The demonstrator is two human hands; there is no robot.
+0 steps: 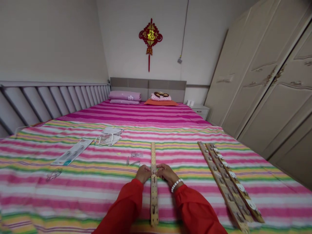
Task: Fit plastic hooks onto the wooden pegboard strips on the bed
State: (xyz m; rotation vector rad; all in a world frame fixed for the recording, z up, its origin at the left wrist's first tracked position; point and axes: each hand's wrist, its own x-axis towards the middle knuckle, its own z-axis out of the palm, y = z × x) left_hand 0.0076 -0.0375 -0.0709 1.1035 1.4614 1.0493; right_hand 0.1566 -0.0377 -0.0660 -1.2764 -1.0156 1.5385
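A long, narrow, tan strip (153, 156) with rows of small holes lies lengthwise on the striped bedspread in front of me. Small shiny metal pieces (154, 208) sit along its nearer half. From the left side, my left hand (143, 174) reaches the strip with its fingers pinched together. Opposite it, my right hand (167, 173), wearing a white bead bracelet (176, 185), has thumb and forefinger closed at the other edge. Between the fingertips is a small metallic piece (154, 172), too small to name. A clear little packet (136, 155) lies beyond my left hand.
Several similar strips (224, 182) with metal pieces lie at the right. On the left are a clear-and-white package (73, 152), a pile of packets (109, 136) and crumpled clear plastic (54, 174). Pillows (125, 96) rest by the headboard; a wardrobe (263, 84) stands right.
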